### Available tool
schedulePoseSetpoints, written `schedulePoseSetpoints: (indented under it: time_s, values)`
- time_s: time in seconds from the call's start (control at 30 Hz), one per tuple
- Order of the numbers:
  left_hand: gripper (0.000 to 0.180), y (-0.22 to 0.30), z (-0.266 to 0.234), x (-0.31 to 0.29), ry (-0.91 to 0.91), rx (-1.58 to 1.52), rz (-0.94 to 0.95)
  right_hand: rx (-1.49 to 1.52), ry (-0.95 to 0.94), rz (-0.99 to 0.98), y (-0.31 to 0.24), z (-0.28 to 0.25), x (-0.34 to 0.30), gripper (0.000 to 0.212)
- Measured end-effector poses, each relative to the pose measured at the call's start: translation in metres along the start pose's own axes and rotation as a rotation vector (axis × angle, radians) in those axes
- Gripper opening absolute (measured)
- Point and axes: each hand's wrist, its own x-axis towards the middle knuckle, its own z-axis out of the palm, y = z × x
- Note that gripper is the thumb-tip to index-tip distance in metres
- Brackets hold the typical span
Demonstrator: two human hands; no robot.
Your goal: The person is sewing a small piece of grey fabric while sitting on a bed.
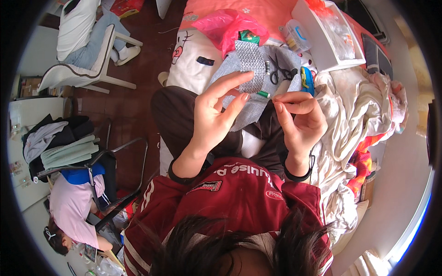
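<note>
My left hand holds a grey woven fabric strip near its lower end, forefinger above and thumb below. Thumb and forefinger of my right hand are pinched together beside it, level with the strip's end; whatever they hold is too fine to make out. Just past the hands, a grey cloth is spread over my lap and the bed. On it lie black-handled scissors, a green thread spool and a dark thread spool. A blue and yellow item sits right of the scissors.
Beyond the cloth is a pink plastic bag. A clear box with a blue handle stands by a white bin. Rumpled bedding lies right. At left, two people sit near a white chair and a black-framed chair.
</note>
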Motion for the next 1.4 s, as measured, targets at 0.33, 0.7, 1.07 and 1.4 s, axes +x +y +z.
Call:
schedulePoseSetpoints:
  time_s: [0.33, 0.7, 1.07, 1.4]
  values:
    - [0.028, 0.012, 0.002, -0.005, -0.033, -0.005, 0.022, -0.041, -0.053, -0.249, 0.001, 0.008, -0.002, 0.019]
    - [0.033, 0.013, 0.003, -0.004, -0.045, 0.020, 0.001, 0.156, -0.012, -0.094, 0.002, 0.010, -0.004, 0.018]
    - [0.032, 0.014, 0.003, -0.004, -0.029, -0.060, -0.078, 0.168, 0.016, -0.085, 0.002, 0.009, -0.004, 0.016]
    - [0.033, 0.016, 0.002, -0.005, -0.038, -0.008, -0.045, 0.186, -0.016, -0.095, 0.001, 0.013, -0.004, 0.016]
